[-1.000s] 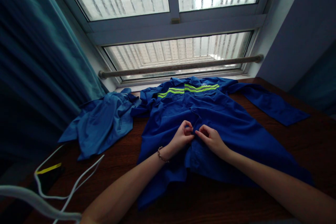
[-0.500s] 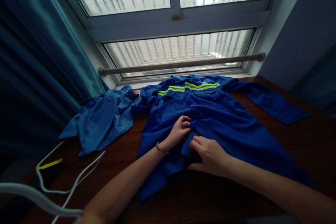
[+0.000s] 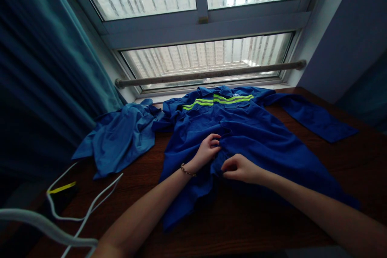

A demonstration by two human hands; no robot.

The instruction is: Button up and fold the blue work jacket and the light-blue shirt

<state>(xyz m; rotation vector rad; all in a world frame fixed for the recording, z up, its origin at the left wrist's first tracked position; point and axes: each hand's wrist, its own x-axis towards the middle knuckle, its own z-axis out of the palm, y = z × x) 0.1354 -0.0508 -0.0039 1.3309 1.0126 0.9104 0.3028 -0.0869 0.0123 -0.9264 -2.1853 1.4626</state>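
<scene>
A dark blue work jacket [image 3: 269, 141] with yellow-green and grey reflective stripes lies spread front side up, its collar toward the window and its hem toward me. Wearing a bracelet, my left hand [image 3: 209, 149] is closed on the jacket's front opening, at mid-length, with its fingers curled into the cloth. Lower down and to the right, my right hand [image 3: 242, 168] pinches the front edge near the hem between thumb and fingers. Whatever small part lies under the fingertips is hidden.
The wooden table [image 3: 302, 229] bears a crumpled lighter blue garment [image 3: 121, 137] on the left. White cables [image 3: 81, 225] and a dark object with a yellow strip [image 3: 63, 188] are at the lower left. Behind are a horizontal rail [image 3: 211, 74], a window and a curtain [image 3: 51, 48].
My right hand has shifted slightly up, its thumb now closed against the fingers on the jacket's edge. The front edge near the hem has been turned up a little. My left hand stays in place.
</scene>
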